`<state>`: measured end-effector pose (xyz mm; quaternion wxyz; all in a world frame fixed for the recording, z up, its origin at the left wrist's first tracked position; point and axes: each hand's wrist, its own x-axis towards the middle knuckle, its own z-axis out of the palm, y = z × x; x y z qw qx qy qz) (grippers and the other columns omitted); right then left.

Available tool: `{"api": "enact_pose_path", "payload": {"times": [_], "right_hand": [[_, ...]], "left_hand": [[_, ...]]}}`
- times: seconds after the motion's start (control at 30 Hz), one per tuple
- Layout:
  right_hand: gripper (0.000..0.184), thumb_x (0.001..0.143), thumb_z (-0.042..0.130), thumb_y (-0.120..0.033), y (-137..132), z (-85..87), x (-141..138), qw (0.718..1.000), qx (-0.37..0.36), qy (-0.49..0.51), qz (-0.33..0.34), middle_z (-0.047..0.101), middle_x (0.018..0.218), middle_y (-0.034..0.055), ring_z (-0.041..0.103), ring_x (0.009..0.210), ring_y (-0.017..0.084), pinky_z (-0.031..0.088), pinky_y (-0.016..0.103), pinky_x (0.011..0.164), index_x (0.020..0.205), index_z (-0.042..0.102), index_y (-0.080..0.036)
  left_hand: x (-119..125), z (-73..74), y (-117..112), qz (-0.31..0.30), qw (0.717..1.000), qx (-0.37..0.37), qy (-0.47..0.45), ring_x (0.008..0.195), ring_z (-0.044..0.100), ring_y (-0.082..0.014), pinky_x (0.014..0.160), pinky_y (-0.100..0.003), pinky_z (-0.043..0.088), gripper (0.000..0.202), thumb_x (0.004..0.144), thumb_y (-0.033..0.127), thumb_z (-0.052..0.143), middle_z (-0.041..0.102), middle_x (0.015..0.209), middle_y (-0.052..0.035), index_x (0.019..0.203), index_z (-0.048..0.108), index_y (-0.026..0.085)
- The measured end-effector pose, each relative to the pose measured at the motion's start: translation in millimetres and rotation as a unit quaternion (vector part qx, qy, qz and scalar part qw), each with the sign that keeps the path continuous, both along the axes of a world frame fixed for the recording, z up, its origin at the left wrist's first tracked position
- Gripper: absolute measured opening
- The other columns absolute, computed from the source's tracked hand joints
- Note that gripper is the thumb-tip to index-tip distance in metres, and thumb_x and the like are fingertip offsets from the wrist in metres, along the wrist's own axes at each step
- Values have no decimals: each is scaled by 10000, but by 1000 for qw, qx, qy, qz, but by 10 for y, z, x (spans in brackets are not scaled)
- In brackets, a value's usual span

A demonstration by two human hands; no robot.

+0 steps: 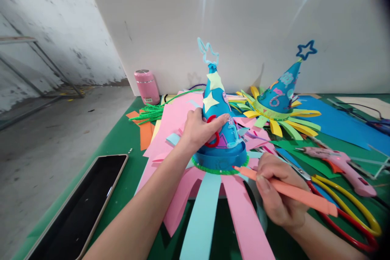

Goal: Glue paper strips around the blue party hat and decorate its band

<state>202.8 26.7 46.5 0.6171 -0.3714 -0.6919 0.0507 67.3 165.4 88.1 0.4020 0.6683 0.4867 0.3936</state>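
Note:
A blue paper cone hat (208, 117) stands in front of me, with pale yellow stars, a red pipe-cleaner shape and a light blue pipe-cleaner topper. Pink and light blue paper strips fan out below its green-edged brim. My left hand (202, 130) is closed around the cone's left side, thumb across its front. In my right hand (282, 195) is an orange marker (300, 193), its tip touching or very near the brim's front edge. The palm side of my right hand is partly hidden.
To the right are a second cone hat (278, 91), a pink glue gun (344, 164) and scissors (350, 199) with yellow and red handles. At left are a phone (82, 207), green pipe cleaners (149, 113) and a pink bottle (147, 87). A white panel (243, 28) stands behind.

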Motion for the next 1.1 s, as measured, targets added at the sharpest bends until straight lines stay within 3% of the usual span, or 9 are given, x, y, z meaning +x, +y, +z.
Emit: {"api": "enact_pose_path", "payload": {"times": [0.83,1.1], "right_hand": [[161,752,506,-25,0,-6,-45,998,-40,-34,18,501,640,-11,456,573,107,397,274,512,773,495,-184],[191,755,523,-33,-13,-26,-41,1000,-16,-8,5,540,683,8,487,592,124,432,301,537,862,534,-191]], "left_hand": [[-6,27,-18,-8,999,18,27,643,538,-188,524,-283,391,468,607,613,641,539,678,-39,717,494,183],[-10,51,-39,-6,999,19,38,632,532,-185,513,-284,387,459,618,608,638,537,678,-41,710,490,183]]}}
